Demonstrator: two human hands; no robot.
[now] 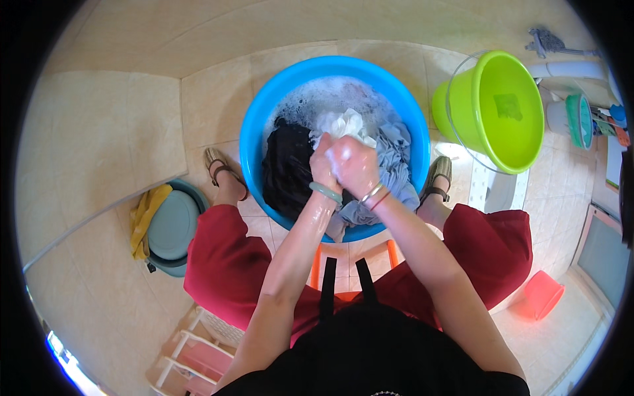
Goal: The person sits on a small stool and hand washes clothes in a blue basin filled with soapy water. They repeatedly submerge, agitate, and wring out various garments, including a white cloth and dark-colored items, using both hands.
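A wide blue basin (251,138) stands on the floor between my feet, with foamy water (317,94) in its far part. Over its middle, my left hand (323,162) and my right hand (356,166) press together, both closed and wet. A bunched white cloth (346,123) is gripped between them, its upper folds sticking out beyond my knuckles. Suds cling to the back of my right hand. To the left of my hands lies a black garment (284,168); on the right a light blue-grey garment (395,173) is heaped against the basin wall. My palms are hidden.
Right of the basin, a lime-green bucket (457,105) is tipped toward me beside a white floor grate (478,185). A teal basin (175,224) with a yellow cloth (146,218) sits at left. Behind it is a white rack (188,343); a small red bucket (545,295) is at lower right.
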